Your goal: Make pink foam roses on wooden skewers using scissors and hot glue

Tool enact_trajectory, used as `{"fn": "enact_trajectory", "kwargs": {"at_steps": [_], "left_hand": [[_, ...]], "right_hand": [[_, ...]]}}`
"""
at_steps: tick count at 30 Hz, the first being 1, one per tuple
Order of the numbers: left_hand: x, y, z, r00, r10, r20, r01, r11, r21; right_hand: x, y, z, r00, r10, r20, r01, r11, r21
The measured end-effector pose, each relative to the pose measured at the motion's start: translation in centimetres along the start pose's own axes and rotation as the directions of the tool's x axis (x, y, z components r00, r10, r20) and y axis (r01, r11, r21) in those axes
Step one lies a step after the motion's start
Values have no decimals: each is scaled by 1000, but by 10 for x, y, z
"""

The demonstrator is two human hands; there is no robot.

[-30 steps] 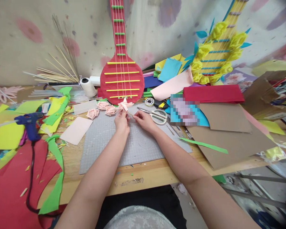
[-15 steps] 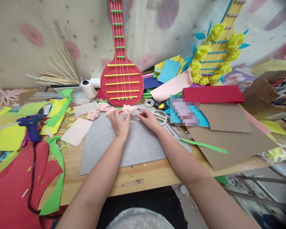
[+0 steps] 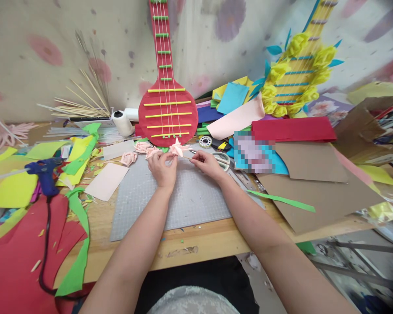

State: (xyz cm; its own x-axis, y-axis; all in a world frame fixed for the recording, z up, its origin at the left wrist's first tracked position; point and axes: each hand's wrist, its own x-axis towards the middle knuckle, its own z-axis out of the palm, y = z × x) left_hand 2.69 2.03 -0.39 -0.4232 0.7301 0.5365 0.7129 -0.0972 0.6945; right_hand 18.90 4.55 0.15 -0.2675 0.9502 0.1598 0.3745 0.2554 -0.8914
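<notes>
A: Grip, left and right?
B: Left hand [image 3: 163, 171]: thumb and fingers pinched on a pink flower [image 3: 178, 149]. Right hand [image 3: 207, 165]: fingertips pinched on a thin stick [image 3: 186, 157] beside it.
A: Flower?
B: Pointed petals, spread; held near the grey mat's [image 3: 196, 196] far edge, before the red lute [image 3: 168, 110]. Largely bare mat is seen between the forearms [image 3: 140, 235].

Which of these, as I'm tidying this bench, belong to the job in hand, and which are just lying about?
In the job:
pink paper flower, held by the left hand
thin stick, pinched by the right hand
probably similar pink flowers, cutting mat

Apparently lying about:
brown cardboard
white roll
yellow-flowered model
</notes>
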Motion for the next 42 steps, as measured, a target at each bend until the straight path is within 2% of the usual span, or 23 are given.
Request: {"fn": "enact_trajectory", "kwargs": {"at_steps": [7, 15, 20, 28, 31, 36, 39, 42], "left_hand": [[-1, -7, 5, 999, 32, 17, -31, 997, -66], [-2, -2, 6, 999, 30, 32, -29, 1000, -2], [-1, -2, 6, 1000, 4, -4, -4, 1000, 18], [5, -6, 9, 1000, -5, 13, 5, 1000, 22], [9, -8, 7, 999, -45, -24, 45, 998, 32], [17, -18, 5, 981, -177, -86, 179, 983, 27], [18, -22, 6, 979, -196, -48, 198, 979, 41], [16, -20, 7, 989, -147, 26, 143, 985, 97]], "right_hand": [[1, 2, -4, 1000, -7, 19, 7, 1000, -13], [2, 7, -6, 999, -21, -29, 18, 994, -107], [2, 10, -5, 999, -32, -10, 30, 985, -169], [1, 8, -5, 999, -14, -29, 6, 971, -238], [1, 8, -5, 998, -11, -54, -3, 966, -258], [1, 8, -7, 994, -11, -111, -26, 945, -326], [0, 8, -6, 986, -42, -159, -12, 945, -326], [0, 7, -2, 978, -72, -197, 7, 950, -311]]}}
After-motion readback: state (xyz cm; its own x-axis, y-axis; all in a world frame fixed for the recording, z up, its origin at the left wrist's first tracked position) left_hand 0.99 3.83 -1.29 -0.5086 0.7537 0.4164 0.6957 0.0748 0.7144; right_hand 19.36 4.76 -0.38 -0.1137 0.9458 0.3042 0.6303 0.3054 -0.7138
